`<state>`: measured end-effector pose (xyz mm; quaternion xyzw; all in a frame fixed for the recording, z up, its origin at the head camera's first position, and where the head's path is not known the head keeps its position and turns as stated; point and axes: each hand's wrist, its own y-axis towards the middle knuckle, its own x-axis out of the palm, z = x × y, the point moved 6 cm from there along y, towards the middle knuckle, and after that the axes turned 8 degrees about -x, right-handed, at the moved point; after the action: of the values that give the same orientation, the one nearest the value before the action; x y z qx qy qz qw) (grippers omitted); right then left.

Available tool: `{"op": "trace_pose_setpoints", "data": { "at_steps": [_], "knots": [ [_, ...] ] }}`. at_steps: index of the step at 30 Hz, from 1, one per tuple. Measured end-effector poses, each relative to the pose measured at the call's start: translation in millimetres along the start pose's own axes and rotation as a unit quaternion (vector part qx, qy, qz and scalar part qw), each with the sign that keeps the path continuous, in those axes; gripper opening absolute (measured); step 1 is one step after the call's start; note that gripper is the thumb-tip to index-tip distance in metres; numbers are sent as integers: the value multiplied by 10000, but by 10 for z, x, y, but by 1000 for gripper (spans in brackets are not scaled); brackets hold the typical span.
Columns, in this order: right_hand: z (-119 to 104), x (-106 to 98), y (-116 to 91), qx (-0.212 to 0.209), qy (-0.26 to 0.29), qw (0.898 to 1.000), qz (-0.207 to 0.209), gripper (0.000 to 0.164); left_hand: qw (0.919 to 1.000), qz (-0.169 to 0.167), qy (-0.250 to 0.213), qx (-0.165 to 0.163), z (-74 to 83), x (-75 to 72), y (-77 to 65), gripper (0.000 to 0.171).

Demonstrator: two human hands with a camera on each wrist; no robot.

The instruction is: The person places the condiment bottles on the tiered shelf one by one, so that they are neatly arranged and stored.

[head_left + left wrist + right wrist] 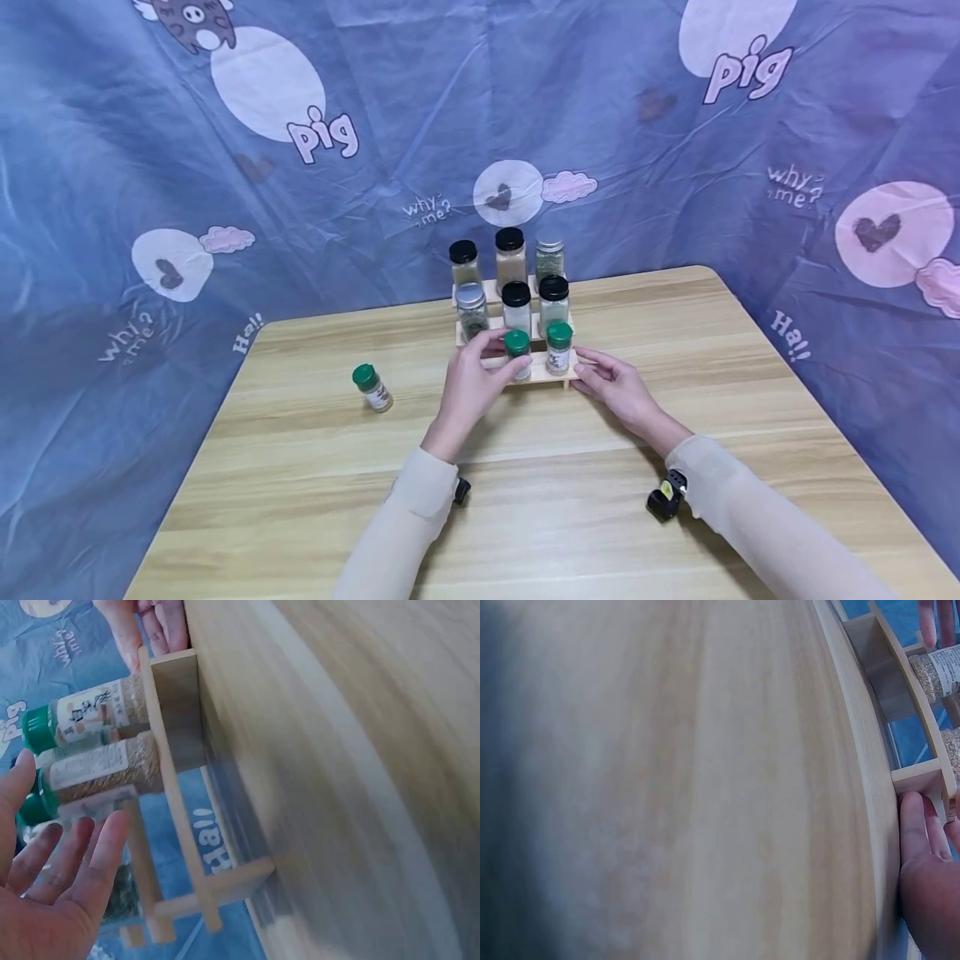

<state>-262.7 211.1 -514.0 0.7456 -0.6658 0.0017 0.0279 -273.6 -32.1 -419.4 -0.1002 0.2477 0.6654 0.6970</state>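
Observation:
A three-tiered wooden spice rack (536, 372) holds several jars. On its lowest shelf stand two green-capped spice jars, the left jar (517, 343) and the right jar (558, 348). My left hand (480, 371) is around the left jar, thumb in front and fingers behind; in the left wrist view the fingers (105, 847) are spread and loosely extended beside it. Firm contact with the jar is unclear. My right hand (615, 390) touches the right end of the lowest shelf, its fingers (913, 825) fairly straight against the rack's end support.
Another green-capped jar (372, 388) stands on the wooden table (300, 500), left of the rack. Black-capped jars (512, 258) and silver-capped jars (472, 311) fill the two upper shelves. A blue patterned cloth (375, 208) hangs behind the table's far edge.

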Motion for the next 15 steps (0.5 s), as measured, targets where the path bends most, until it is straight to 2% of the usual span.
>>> {"op": "trace_pose_setpoints", "data": {
  "at_steps": [3, 5, 9, 12, 15],
  "knots": [
    [-5, -1, 1, 7, 7, 10000, -18, 57, 9999, 0, -82, -95, -6, -152, -43, 55],
    [-13, 0, 0, 30, -40, 10000, -28, 57, 9998, 123, -82, -107, -21, -320, -81, 54],
    [-34, 2, -7, 89, -116, 9999, -44, 56, 9975, 636, 241, 199, -83, -779, -187, 50],
    [-45, 12, -7, 130, -111, 9998, -81, 56, 9895, 1137, 749, 493, -181, -1163, -302, 50],
    [-47, -6, -5, 160, -129, 9998, -85, 56, 9808, 1546, 1123, 392, -339, -1496, -403, 53]
  ]
}}
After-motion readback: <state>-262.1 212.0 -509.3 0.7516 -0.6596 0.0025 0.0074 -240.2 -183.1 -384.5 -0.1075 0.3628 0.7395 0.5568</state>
